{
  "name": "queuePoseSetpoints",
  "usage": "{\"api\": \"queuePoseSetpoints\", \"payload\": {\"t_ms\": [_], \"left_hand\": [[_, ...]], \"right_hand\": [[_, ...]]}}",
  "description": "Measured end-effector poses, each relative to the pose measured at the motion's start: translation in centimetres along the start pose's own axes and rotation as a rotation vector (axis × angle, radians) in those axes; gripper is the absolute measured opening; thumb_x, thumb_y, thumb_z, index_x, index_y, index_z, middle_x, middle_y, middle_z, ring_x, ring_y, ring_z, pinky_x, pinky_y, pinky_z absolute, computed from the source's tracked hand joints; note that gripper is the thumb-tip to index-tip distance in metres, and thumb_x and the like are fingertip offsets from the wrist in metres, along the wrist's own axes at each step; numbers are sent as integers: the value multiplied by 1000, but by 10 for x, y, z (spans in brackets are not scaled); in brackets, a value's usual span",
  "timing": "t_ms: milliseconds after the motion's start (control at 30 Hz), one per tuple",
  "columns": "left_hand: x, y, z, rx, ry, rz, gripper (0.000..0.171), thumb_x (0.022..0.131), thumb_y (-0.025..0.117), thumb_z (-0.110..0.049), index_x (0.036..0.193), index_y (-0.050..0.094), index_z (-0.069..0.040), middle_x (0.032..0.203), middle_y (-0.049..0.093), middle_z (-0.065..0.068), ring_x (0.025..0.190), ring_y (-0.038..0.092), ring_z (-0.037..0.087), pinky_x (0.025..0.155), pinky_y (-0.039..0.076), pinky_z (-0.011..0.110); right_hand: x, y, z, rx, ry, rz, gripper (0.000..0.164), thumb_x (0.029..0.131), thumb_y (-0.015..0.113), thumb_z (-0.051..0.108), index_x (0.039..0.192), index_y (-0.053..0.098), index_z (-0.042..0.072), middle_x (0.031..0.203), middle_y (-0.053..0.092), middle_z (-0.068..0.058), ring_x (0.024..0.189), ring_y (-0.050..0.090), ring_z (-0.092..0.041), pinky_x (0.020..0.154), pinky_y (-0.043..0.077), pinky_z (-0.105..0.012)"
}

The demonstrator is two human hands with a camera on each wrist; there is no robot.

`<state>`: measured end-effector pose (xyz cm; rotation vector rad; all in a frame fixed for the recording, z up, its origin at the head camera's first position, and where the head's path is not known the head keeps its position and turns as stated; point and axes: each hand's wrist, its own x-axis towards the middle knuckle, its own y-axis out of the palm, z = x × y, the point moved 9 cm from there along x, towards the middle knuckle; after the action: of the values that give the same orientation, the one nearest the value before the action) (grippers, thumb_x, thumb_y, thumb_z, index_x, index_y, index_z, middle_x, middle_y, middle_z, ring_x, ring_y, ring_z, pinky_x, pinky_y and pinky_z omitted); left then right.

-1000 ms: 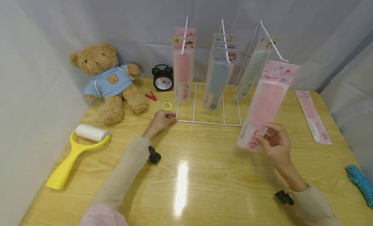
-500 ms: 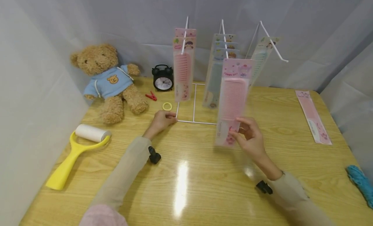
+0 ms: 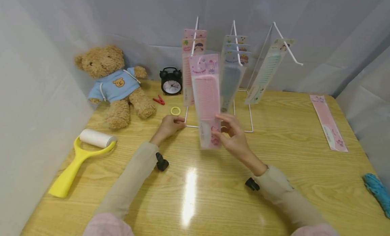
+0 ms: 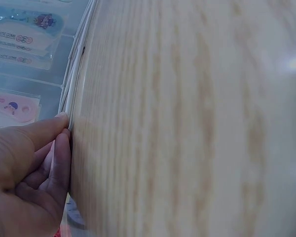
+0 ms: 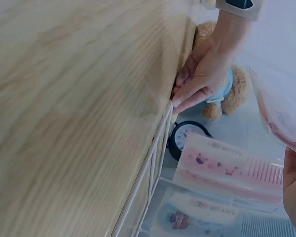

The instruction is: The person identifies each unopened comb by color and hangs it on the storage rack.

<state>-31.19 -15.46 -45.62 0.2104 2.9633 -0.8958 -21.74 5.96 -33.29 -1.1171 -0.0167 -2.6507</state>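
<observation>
My right hand (image 3: 233,136) pinches a packaged pink comb (image 3: 207,97) by its lower right edge and holds it upright. The comb's pack overlaps the left prong of the white wire display rack (image 3: 251,116), its top edge below the prong's tip in the head view. Two pink packs (image 3: 186,67) hang on that prong, partly hidden behind the held one. Several blue and green packs (image 3: 230,84) hang on the middle prong, and a green comb pack (image 3: 266,73) on the right one. My left hand (image 3: 169,127) pinches the front left corner of the rack's base with thumb and finger.
Another pink comb pack (image 3: 328,122) lies on the table at the right, with a blue yarn bundle (image 3: 377,192) nearer. On the left are a teddy bear (image 3: 114,87), black alarm clock (image 3: 171,82), red clip (image 3: 158,100), yellow ring (image 3: 175,111) and yellow-handled roller (image 3: 79,158).
My right hand has carried the pink comb pack leftward, from in front of the right prong past the middle one to the left prong. The left hand has stayed at the rack's corner.
</observation>
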Motion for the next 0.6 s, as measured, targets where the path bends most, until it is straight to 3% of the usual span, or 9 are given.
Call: {"api": "queuePoseSetpoints", "payload": {"t_ms": [33,167,400,600], "left_hand": [[-2,1,-2,28,-36,8,29,88,67,-10,112,67,7,101,69,22,95,65,30,82,51,33],[-3,0,-3,22,-30,-1,29,87,67,-8,110,66,8,100,69,23,92,66,29,77,50,28],[-3,0,-3,21,-23,-1,29,87,67,-8,110,67,8,99,70,22,91,66,28,78,50,27],[-3,-1,-3,24,-23,1,28,87,66,-8,110,67,8,100,69,22,92,66,29,80,51,31]], "right_hand": [[2,3,0,0,0,4,57,66,63,-31,119,53,-12,119,54,-10,90,60,-8,71,53,-20],[8,12,-4,-13,22,17,53,67,64,-29,117,49,-18,118,54,-11,88,59,-8,71,54,-22],[13,20,-11,-50,72,28,53,70,67,-24,119,49,-16,116,49,-28,86,59,-14,69,56,-28],[14,21,-19,-55,100,24,51,71,66,-22,119,50,-15,117,48,-30,86,59,-13,71,56,-30]]}}
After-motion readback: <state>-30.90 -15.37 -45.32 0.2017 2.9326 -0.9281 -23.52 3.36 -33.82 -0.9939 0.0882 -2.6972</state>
